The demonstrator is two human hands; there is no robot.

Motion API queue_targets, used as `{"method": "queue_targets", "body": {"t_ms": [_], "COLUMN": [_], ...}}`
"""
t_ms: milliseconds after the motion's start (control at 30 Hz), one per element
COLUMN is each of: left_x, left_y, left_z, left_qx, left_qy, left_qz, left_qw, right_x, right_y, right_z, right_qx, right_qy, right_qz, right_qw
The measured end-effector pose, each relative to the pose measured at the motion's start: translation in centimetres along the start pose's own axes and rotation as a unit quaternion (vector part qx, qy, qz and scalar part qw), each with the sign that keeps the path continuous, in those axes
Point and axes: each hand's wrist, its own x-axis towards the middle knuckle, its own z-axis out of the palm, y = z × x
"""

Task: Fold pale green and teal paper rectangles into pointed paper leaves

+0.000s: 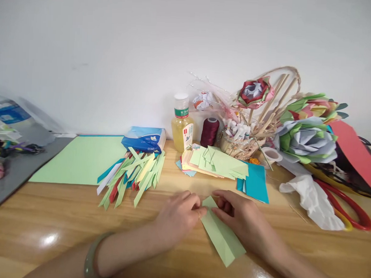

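A light green strip of paper [223,235] with crease lines lies slanted between my hands, its near end angled. My left hand [181,214] has its fingers curled, pinching the strip's left edge near the far end. From the other side, my right hand [239,214] grips the far right edge between thumb and bent fingers. Beyond my left hand is a pile of folded paper strips [132,173] in green, red, blue and white. Past my right hand lie a stack of cut paper sheets [216,162] and blue paper pieces [257,182].
A large green sheet [78,159] and a tissue pack [144,138] lie back left. A glue bottle [182,128], a thread spool [209,131] and a basket [238,145] line the wall. Paper flowers [307,139], a crumpled tissue [314,200] and red-handled scissors [361,218] lie right.
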Motion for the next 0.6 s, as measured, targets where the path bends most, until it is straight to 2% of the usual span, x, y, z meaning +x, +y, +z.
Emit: {"method": "queue_targets", "body": {"t_ms": [100,167,400,600], "left_x": [-0.5,-0.7,-0.9,-0.7], "left_y": [-0.1,-0.1,-0.7,-1.2], "left_z": [0.6,0.9,0.8,0.3], "left_qx": [-0.008,-0.005,0.0,-0.018], "left_qy": [0.075,0.087,0.053,0.019], "left_qz": [0.043,0.063,0.114,0.129], "left_qw": [0.996,0.994,0.992,0.991], "right_x": [-0.1,-0.3,-0.8,-1.1], "right_y": [-0.3,-0.4,0.3,0.6], "right_z": [0.4,0.6,1.1,1.3], "right_qx": [0.0,-0.01,-0.077,-0.098], "right_qy": [-0.006,0.002,0.057,0.063], "right_qz": [0.003,-0.002,-0.131,-0.188], "right_qw": [1.0,1.0,0.987,0.975]}}
